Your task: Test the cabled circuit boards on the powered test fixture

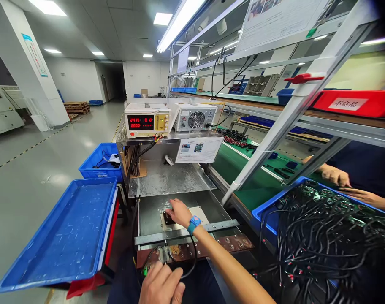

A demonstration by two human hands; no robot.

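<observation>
My right hand [179,212], with a blue wristband [194,223], reaches forward over a metal bar [218,227]. Its fingers rest on a small dark part [167,218] lying on a white plate [201,213] in a metal work bay. My left hand [162,285] is low at the near edge, curled around a black cable [192,257] that loops up toward the right wrist. A brown fixture strip [230,244] with metal clips lies between the two hands.
An empty blue tray [66,236] stands at left, a blue bin [99,162] behind it. A blue bin of black wired boards [325,236] sits at right, with another person's hands [341,176] beyond it. A power supply [147,120] and a fan unit [195,117] stand on the shelf ahead.
</observation>
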